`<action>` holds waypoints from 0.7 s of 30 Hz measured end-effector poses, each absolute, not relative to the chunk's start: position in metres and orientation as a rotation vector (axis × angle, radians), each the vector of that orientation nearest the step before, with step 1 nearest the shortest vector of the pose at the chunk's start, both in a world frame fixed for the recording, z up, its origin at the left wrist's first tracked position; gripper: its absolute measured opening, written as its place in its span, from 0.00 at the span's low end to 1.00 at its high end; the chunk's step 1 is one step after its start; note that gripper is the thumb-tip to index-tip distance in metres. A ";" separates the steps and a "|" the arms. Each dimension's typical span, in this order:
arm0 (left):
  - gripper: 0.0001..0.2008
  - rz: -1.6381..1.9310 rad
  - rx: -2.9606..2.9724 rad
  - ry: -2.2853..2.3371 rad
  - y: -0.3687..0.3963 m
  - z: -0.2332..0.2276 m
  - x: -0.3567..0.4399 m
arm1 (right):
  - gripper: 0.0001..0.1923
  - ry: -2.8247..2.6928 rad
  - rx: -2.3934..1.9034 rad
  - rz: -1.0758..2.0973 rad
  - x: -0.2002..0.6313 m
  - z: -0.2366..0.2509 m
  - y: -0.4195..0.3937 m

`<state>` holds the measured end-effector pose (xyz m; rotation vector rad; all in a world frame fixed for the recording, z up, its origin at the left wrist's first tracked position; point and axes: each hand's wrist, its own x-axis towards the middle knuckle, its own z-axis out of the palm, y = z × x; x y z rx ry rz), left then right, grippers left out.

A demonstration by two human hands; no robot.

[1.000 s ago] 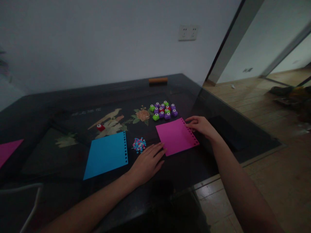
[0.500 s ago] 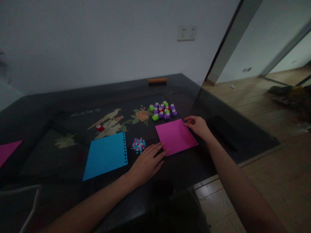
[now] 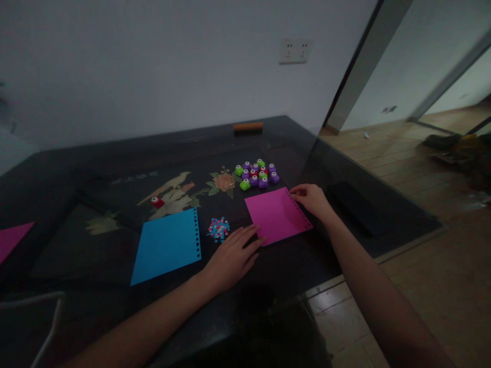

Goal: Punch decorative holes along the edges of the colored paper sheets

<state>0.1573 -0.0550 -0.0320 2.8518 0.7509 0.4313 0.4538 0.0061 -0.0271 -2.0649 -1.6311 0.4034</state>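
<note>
A pink sheet of paper [image 3: 274,214] lies on the dark table, with a row of small holes along its right edge. My left hand [image 3: 232,258] rests flat with its fingers spread, the fingertips on the sheet's near-left edge. At the upper right edge, by the holes, my right hand [image 3: 310,198] has its fingers pinched together on the pink paper. A blue sheet [image 3: 166,247], also with holes down its right side, lies to the left. Between the two sheets is a small pile of pink, blue and white paper bits [image 3: 219,229].
Behind the pink sheet several green, purple and red pieces with white tops [image 3: 256,175], resembling small craft punches, sit together. A red one [image 3: 157,202] stands behind the blue sheet. An orange-brown bar [image 3: 248,127] lies at the back, a dark flat object [image 3: 353,207] at right.
The fingers of my right hand have drawn closer together and slightly left onto the pink paper's edge. My left hand and the other things stay in place.
</note>
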 end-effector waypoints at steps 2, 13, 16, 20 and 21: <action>0.20 0.424 2.853 0.750 -0.055 -0.031 0.158 | 0.10 -1.634 -2.064 0.411 0.454 -0.026 0.006; 0.20 0.404 2.849 0.754 -0.055 -0.031 0.159 | 0.10 -1.647 -2.068 0.404 0.454 -0.026 0.005; 0.19 0.411 2.851 0.751 -0.055 -0.032 0.158 | 0.10 -1.657 -2.065 0.391 0.454 -0.026 0.006; 0.19 0.408 2.850 0.752 -0.055 -0.033 0.158 | 0.10 -1.663 -2.079 0.391 0.454 -0.026 0.006; 0.20 0.408 2.850 0.753 -0.055 -0.033 0.158 | 0.10 -1.662 -2.076 0.394 0.454 -0.026 0.006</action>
